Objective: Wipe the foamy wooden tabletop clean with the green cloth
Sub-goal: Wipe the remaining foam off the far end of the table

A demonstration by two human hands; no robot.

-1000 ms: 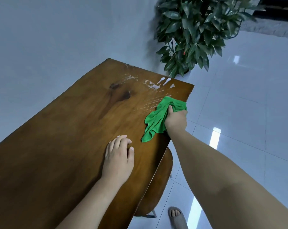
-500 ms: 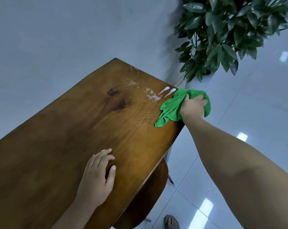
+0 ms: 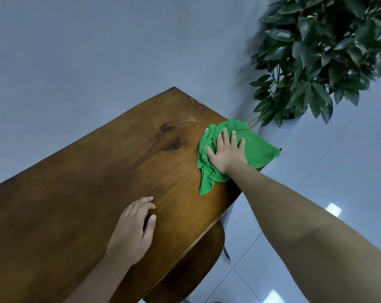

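The wooden tabletop [image 3: 97, 193] runs from the lower left to its far right corner. A green cloth [image 3: 257, 149] lies spread over that far corner, one edge hanging past the table's rim. My right hand [image 3: 226, 154] presses flat on the cloth with fingers spread. Thin white foam streaks [image 3: 188, 119] remain on the wood just left of the cloth, near a dark knot [image 3: 173, 144]. My left hand [image 3: 132, 230] rests palm down on the table's near side, holding nothing.
A wooden chair seat [image 3: 189, 272] sits tucked under the table's right edge. A leafy potted plant [image 3: 323, 53] stands beyond the far corner. A grey wall runs along the table's left side, and glossy white floor tiles [image 3: 338, 171] lie to the right.
My right hand slid the cloth up over the foam blobs at the far corner and flattened out on it. The larger white blobs are now covered or gone. My left hand stayed put.
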